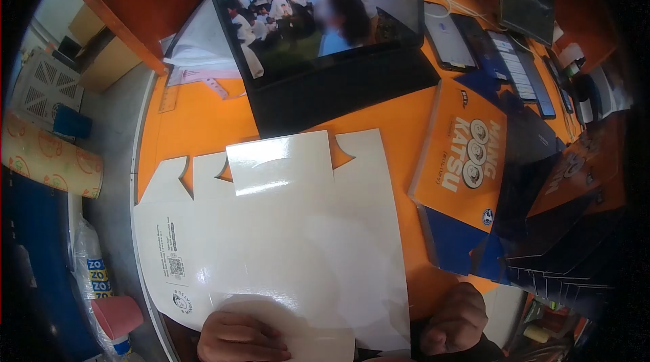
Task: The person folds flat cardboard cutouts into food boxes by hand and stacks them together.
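Observation:
A flat white cardboard box blank [271,247] lies unfolded on the orange tabletop, plain side up with small black print and a logo at its left. Its top centre flap is folded inward, and another flap is folded over at the bottom edge. My left hand [240,338] rests on this lower flap, fingers lying flat across the card and pointing right. Just beyond the blank's lower right edge is my right hand [457,325], its fingers curled into a fist. Nothing shows in it.
A tablet [318,10] in a black case stands behind the blank, playing video. To the right are printed orange and blue box blanks [460,159], with several phones [447,40] behind them. A red cup [116,316] and plastic-wrapped sleeve stand at the lower left, beside the table.

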Motion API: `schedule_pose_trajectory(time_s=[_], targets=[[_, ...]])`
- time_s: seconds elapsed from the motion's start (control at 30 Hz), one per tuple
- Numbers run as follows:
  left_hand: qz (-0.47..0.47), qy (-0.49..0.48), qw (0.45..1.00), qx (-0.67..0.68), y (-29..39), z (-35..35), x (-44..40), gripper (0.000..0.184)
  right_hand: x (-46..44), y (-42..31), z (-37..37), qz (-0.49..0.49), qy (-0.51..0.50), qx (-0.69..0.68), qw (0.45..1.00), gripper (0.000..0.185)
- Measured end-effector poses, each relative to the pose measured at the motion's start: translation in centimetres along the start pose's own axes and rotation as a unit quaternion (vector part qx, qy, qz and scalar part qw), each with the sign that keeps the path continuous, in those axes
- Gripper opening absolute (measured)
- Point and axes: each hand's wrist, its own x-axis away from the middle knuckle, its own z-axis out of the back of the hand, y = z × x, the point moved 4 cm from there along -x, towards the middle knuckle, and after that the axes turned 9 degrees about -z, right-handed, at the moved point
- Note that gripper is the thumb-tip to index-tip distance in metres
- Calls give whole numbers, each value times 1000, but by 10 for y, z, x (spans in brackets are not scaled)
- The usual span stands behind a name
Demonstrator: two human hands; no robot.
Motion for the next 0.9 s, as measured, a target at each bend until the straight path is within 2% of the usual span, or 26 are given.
schedule_pose_trajectory(time_s=[0.3,0.9], targets=[[-30,-18,999,-11,-2,-1,4,24,-1,1,2,-8,-20,-17,1000,33],[-18,-14,1000,8,-3,1,1,24,-3,-2,-2,-11,8,-3,1000,33]])
